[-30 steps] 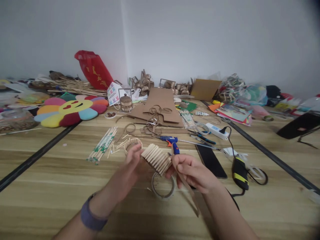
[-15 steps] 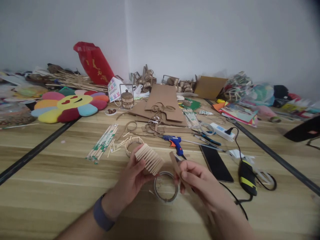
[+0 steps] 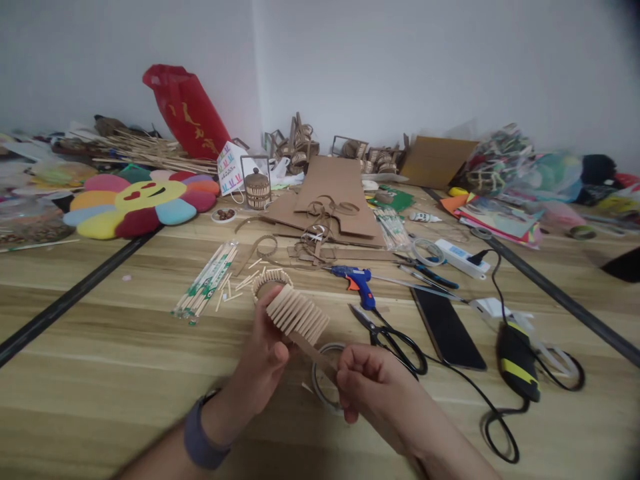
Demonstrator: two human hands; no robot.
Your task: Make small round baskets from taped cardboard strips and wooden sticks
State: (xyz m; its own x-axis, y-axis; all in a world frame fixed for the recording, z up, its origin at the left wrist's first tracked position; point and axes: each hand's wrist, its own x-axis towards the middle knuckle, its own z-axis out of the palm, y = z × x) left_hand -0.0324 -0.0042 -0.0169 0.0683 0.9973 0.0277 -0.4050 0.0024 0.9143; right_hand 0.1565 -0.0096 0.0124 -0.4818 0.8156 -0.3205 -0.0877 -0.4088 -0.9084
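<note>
My left hand (image 3: 260, 363) grips a small round piece walled with wooden sticks (image 3: 299, 315), tilted so its slatted side faces up. Pinched in my right hand (image 3: 367, 387) is a narrow brown cardboard strip (image 3: 315, 353), whose far end lies against the lower edge of the slats. Behind the left fingers stands a second stick-walled ring (image 3: 271, 280) on the table. A roll of tape (image 3: 325, 393) lies under the strip, partly covered by my right hand. Black-handled scissors (image 3: 395, 340) rest just beyond that hand.
A blue hot glue gun (image 3: 354, 281) lies ahead, with pliers (image 3: 430, 275) and a black phone (image 3: 447, 327) to its right. Bagged sticks (image 3: 207, 283) are at left. Cardboard sheets (image 3: 333, 193) and a lidded little bucket (image 3: 257, 190) stand further back. A black cable (image 3: 465, 383) runs at right.
My right hand has brought the cardboard strip left against the slatted piece. The scissors, hidden before by that hand, now show. My left thumb has come off the slats. The view has shifted slightly.
</note>
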